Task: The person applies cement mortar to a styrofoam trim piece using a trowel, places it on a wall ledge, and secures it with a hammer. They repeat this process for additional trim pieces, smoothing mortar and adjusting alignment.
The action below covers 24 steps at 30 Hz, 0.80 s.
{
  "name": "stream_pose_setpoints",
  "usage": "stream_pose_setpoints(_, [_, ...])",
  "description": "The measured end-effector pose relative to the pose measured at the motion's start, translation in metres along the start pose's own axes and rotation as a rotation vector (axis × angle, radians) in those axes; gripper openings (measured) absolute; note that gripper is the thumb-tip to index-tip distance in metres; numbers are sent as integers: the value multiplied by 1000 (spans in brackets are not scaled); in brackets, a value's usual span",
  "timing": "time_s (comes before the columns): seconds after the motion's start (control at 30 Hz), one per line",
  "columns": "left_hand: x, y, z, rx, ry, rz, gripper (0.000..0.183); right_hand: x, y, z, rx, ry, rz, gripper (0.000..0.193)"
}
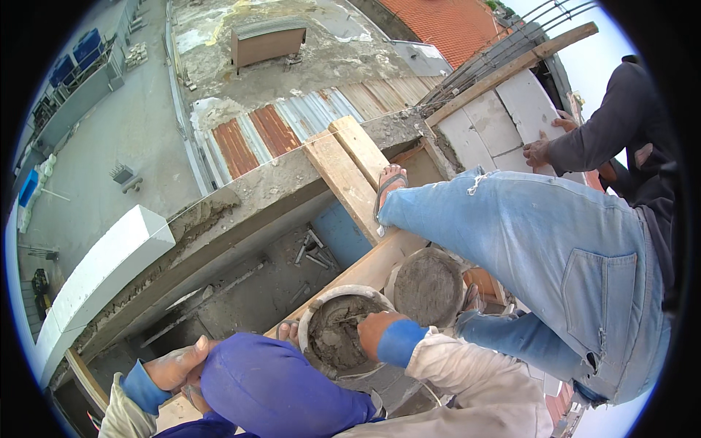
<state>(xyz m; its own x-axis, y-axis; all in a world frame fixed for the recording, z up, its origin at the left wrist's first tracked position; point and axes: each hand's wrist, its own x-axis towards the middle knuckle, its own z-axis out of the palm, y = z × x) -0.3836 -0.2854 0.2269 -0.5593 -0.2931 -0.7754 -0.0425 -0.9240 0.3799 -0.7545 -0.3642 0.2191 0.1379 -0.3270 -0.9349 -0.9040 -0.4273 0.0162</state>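
My right hand point(378, 334), in a blue cuff, is closed over a round bucket point(315, 310) of wet grey mortar point(337, 343). A thin metal part, seemingly a trowel's shank point(352, 319), runs from my fingers into the mortar; its blade is hidden. My left hand point(177, 367) rests beside my bent knee point(270, 379) in blue-purple trousers. Its thumb is stretched out and apart, some fingers are hidden by the knee, and no object shows in it. Against the first bucket stands a second bucket point(427, 288), filled with smoother grey mortar.
Wooden planks point(350, 179) bridge an opening with a lower floor point(274, 292) far below. White blocks point(109, 270) line the concrete wall edge at left. At right, a co-worker in torn jeans point(511, 226) stands on the planks, hands on a white block point(527, 109). A string line crosses the wall.
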Motion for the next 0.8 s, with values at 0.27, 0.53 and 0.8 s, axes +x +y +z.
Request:
stream_pose_setpoints(0.27, [-36,108,93,1246,-95,1061,86,-2,-5,13,72,83,155,29])
stream_pose_setpoints(0.53, [-70,86,141,1432,96,2073,47,-6,-17,46,92,210,257,31])
stream_pose_setpoints(0.8, [-68,31,116,1352,-2,2240,50,10,-38,59,10,254,333,36])
